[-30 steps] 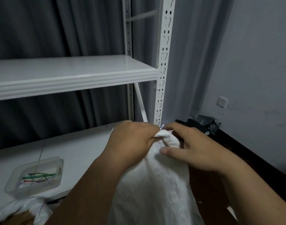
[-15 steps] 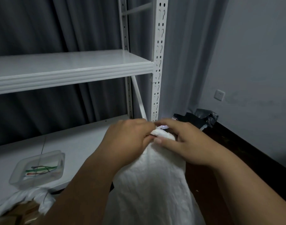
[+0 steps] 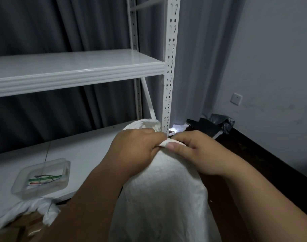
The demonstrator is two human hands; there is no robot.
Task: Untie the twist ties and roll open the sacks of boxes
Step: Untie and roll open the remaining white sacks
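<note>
A white woven sack (image 3: 163, 194) stands in the near middle, its gathered neck pinched by the left hand (image 3: 137, 151) and right hand (image 3: 201, 154), fingers curled on the cloth. Behind is a white metal shelf rack (image 3: 170, 67); its lower shelf (image 3: 76, 154) carries a clear plastic tub (image 3: 42, 177) of coloured twist ties (image 3: 44, 179) at left. Dark curtains (image 3: 44, 23) hang far behind, a grey wall (image 3: 274, 58) with a socket (image 3: 236, 99) stands right, and the floor (image 3: 264, 161) is dark.

sack (image 3: 165, 198): white woven, upright, near centre, mouth bunched at the top, part of the rim loosened behind
twist ties (image 3: 44, 179): green and red, in clear tub, left
</note>
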